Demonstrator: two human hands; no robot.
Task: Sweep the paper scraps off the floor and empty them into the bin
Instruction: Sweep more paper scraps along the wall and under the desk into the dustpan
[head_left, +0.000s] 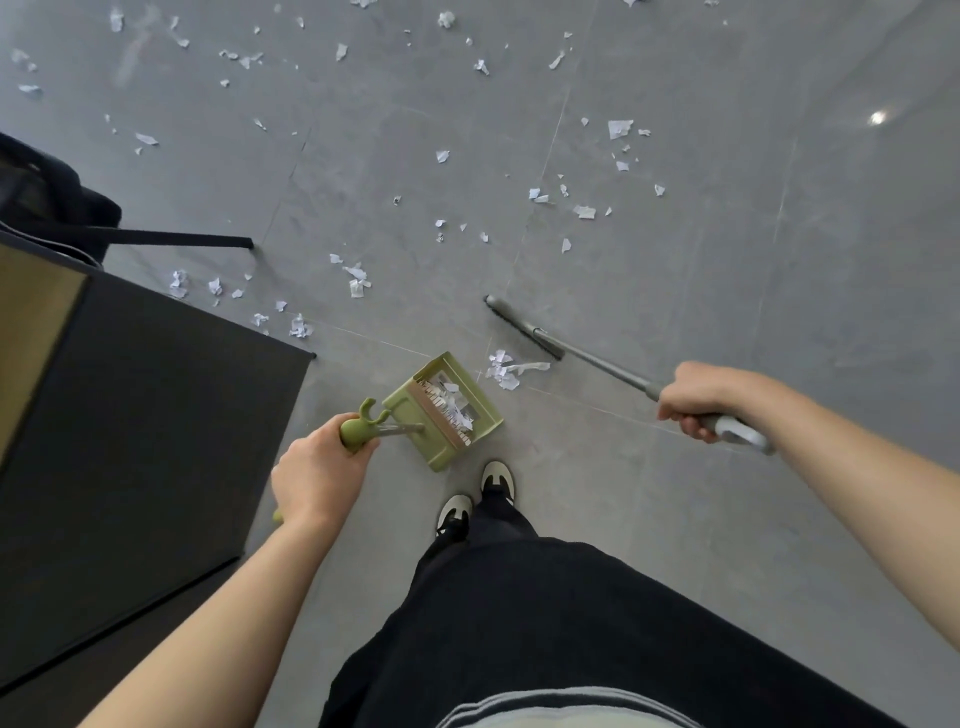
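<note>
**Nearly there on one pile, much floor left**

Now, from the head view, the left hand (317, 470) has its grip closed round the green handle of the dustpan (447, 410), whose mouth faces about one o'clock and already holds some scraps. The right hand (701, 397) grips the grey broom (524, 328) by its handle; the broom head sits on the floor (727, 260) just past a small heap of paper scraps (503, 370), which lies between broom and pan.

To do this stroke well, I judge the broom should draw toward seven o'clock, low and short, with the pan lip pressed flat to the floor so nothing slips under. A hard flick would likely scatter the light paper.

Many more scraps lie from ten to two o'clock, well apart. Some sit near the dark bench (145, 441) at nine o'clock and beside a black chair leg (182, 240), which will hamper the broom. The shoes (475, 501) stand just behind the pan. No bin is in view.
</note>
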